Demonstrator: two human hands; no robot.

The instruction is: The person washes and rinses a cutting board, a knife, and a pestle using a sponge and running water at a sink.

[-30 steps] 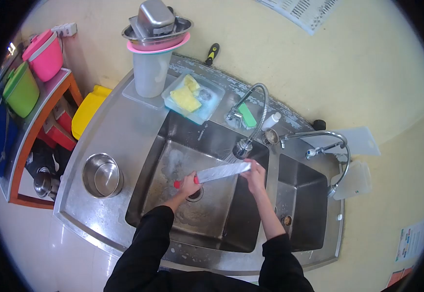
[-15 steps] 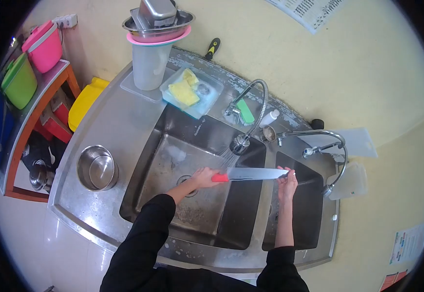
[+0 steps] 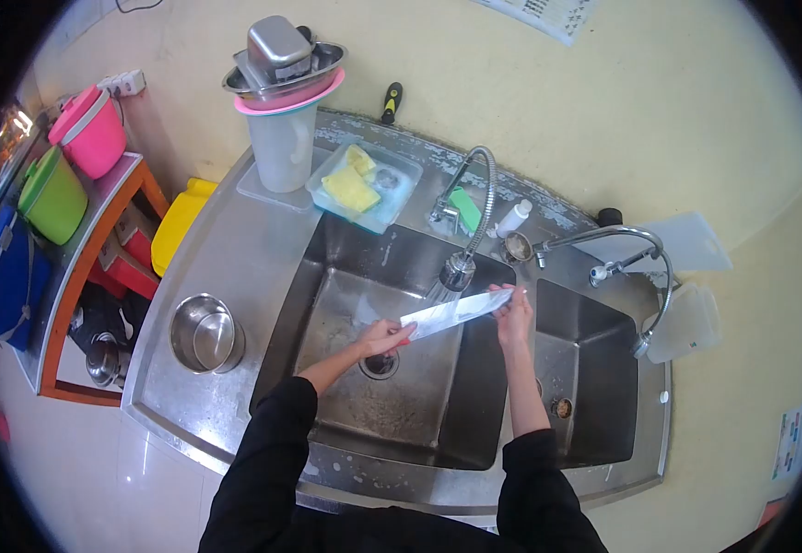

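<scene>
A broad-bladed knife (image 3: 456, 314) with a red handle lies across both my hands, over the larger basin of a double sink (image 3: 373, 452). My left hand (image 3: 382, 338) is closed round the handle end, hiding most of the red. At the tip, my right hand (image 3: 514, 318) pinches the blade between its fingers. Water runs from the spray head of the left faucet (image 3: 457, 270) just above the blade, and the blade's face looks wet and bright.
On the left counter stands a steel pot (image 3: 207, 334). Yellow sponges (image 3: 352, 189) sit in a clear tray (image 3: 401, 198) behind the basin, beside a pitcher (image 3: 283, 152) stacked with bowls. A second faucet (image 3: 603, 235) arches over the smaller right basin. A green brush (image 3: 464, 210) and white bottle (image 3: 513, 218) stand behind.
The knife has tilted, its tip end now higher, and its blade has turned to show a brighter face. Both hands moved slightly left relative to the sink, and the view has shifted.
</scene>
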